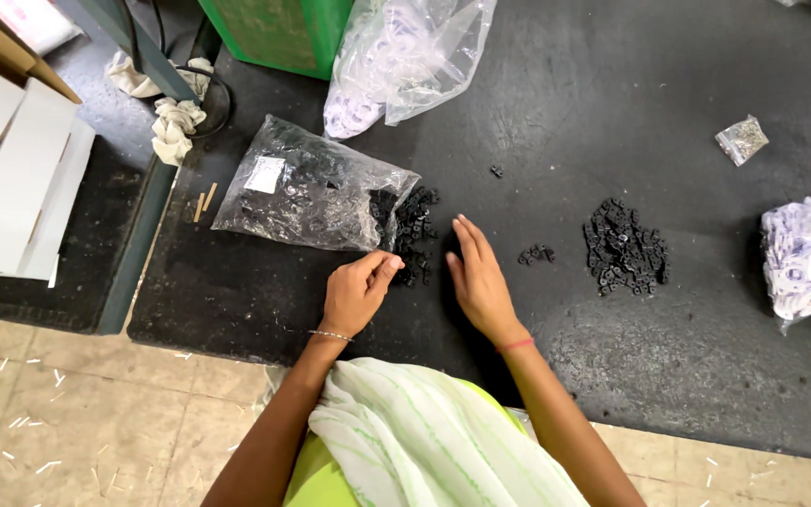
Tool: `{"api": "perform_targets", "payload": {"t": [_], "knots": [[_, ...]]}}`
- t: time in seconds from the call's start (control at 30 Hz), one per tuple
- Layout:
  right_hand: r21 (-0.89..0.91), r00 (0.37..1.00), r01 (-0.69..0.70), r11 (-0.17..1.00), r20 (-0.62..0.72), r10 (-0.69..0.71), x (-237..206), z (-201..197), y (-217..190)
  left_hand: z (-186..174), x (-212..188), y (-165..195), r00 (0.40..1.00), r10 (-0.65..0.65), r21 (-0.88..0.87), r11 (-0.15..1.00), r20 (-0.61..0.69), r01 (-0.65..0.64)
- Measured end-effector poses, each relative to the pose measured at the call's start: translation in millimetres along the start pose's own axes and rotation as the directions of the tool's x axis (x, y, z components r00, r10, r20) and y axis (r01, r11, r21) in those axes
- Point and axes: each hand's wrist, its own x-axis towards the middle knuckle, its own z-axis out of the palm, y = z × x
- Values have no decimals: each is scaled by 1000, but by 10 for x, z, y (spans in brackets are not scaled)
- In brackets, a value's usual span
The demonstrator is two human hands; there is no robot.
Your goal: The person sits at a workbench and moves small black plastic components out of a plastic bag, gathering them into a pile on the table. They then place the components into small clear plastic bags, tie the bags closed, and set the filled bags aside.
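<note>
Table: I see the black worktop [668,357] under both hands.
Bag: the clear bag [316,192] of small black parts [413,230] spills just beyond my fingertips.
Left hand [357,293]: fingers curled together, seemingly pinching at the spill's edge; I cannot tell what they hold.
Right hand [479,277]: flat, fingers together, holding nothing.
Advice: I'd judge small pinches best.
Unclear: the parts' shape.
</note>
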Motion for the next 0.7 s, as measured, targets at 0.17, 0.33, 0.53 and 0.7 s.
{"api": "perform_targets", "payload": {"t": [0.17,0.33,0.53,0.7], "knots": [[24,1000,-5,1000,1,5,280,168,68,14,41,4,999,-44,1,999,12,44],[-20,998,64,998,-23,-64,462,244,88,-17,109,25,999,-45,-11,999,17,45],[-28,999,49,998,8,-49,519,163,88,-69,147,45,999,-31,-19,999,16,32],[-21,997,-21,1000,-81,19,317,-115,264,-32,194,25,999,-42,-21,999,9,42]]}}
